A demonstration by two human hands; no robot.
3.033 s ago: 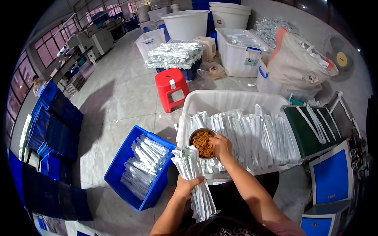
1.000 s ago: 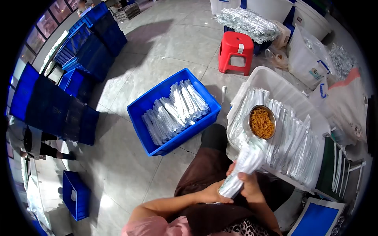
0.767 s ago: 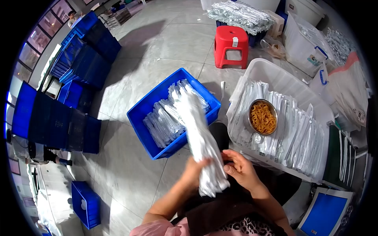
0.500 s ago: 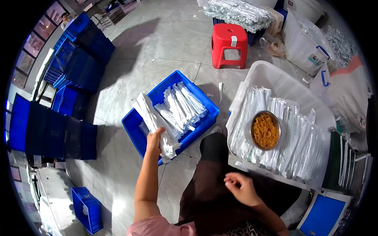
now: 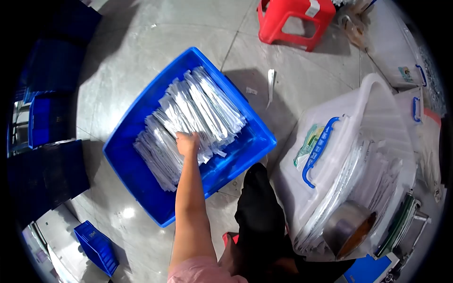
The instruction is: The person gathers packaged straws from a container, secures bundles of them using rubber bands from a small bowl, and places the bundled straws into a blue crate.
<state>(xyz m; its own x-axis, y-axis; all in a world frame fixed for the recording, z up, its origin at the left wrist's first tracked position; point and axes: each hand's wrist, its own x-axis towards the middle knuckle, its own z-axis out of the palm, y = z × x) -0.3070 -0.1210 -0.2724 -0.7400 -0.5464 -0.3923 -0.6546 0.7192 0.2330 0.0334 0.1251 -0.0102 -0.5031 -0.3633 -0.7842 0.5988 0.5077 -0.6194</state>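
Note:
My left hand (image 5: 188,143) reaches down into the blue crate (image 5: 121,177), its fingers closed around a bundle of silvery white packets (image 5: 177,115). The bundle lies among similar packets (image 5: 214,104) in the crate. My right hand does not show. At the right, a translucent white tub (image 5: 295,188) holds more packets (image 5: 377,177) and a metal bowl (image 5: 343,224), whose orange-brown contents are only partly visible.
A red stool (image 5: 302,21) stands beyond the crate. Dark blue crates (image 5: 56,118) line the left side, with a small blue crate (image 5: 96,247) at lower left. A loose white strip (image 5: 271,87) lies on the floor. My black-clad leg (image 5: 259,207) is between crate and tub.
My left hand has lowered the bundle into the blue crate. My right hand has left the view. The view has tilted down, bringing crate and tub closer.

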